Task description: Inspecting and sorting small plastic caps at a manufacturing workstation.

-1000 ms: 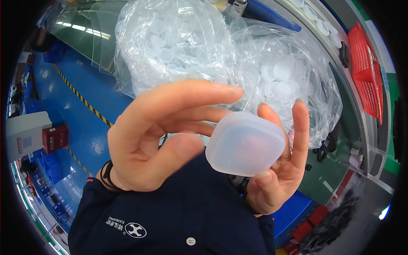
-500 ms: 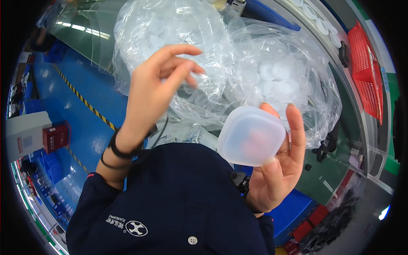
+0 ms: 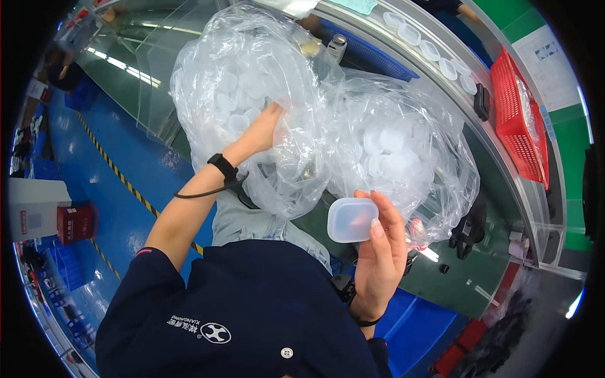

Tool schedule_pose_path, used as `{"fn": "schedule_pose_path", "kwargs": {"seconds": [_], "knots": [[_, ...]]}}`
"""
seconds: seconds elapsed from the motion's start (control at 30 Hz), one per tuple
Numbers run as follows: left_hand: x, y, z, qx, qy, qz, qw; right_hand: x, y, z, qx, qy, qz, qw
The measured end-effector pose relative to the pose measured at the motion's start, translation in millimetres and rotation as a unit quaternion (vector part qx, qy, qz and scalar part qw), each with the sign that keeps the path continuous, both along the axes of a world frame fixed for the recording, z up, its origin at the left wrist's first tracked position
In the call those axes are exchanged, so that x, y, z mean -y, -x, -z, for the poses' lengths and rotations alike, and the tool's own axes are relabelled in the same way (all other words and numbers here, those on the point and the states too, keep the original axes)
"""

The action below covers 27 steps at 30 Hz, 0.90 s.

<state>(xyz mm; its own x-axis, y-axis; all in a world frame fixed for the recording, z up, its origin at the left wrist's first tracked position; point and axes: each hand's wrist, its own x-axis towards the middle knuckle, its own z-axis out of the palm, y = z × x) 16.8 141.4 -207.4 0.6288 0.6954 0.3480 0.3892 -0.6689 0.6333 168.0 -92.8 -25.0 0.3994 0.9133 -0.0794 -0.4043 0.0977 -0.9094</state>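
Observation:
My right hand [image 3: 380, 252] grips a translucent, rounded-square plastic container [image 3: 350, 220] between thumb and fingers, in front of my chest. With my left arm stretched forward, my left hand [image 3: 268, 126] reaches into a large clear plastic bag [image 3: 195, 120] on the left. Its fingertips are hidden among the folds and the pieces inside. Several translucent white plastic pieces [image 3: 238, 123] fill that bag. A second clear bag [image 3: 450, 189] lies to its right, open at the top, with similar rounded pieces [image 3: 391, 148] heaped in it.
A red perforated basket [image 3: 518, 120] stands at the far right beside a small black object [image 3: 481, 102]. Several loose translucent pieces [image 3: 430, 50] lie in a row along the ledge. Behind the bags are a blue tray [image 3: 372, 53] and a small bottle [image 3: 337, 47]. Blue floor [image 3: 135, 151] spreads left.
My left hand has moved forward, down into the left bag. My right hand, still holding the container, has drawn slightly left and lower, farther from the view.

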Motion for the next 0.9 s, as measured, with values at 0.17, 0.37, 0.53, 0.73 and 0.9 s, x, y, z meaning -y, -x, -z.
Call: {"fn": "schedule_pose_path", "kwargs": {"seconds": [0.17,0.37,0.53,0.73,0.9], "knots": [[-1,-7,8,-0.091,0.015,0.037,0.995,-4,5,-2,0.011,0.023,-0.048,0.999],[17,-11,11,-0.039,-0.043,0.037,0.998,-3,9,4,0.019,0.014,-0.076,0.997],[21,-2,14,-0.065,-0.052,0.046,0.995,0,10,2,0.024,0.025,-0.078,0.996],[37,-15,15,-0.084,-0.052,-0.052,0.994,-2,10,7,0.018,0.021,-0.087,0.996],[31,-10,25,-0.004,-0.093,-0.075,0.993,-9,-17,17,0.053,0.023,0.034,0.998]]}}
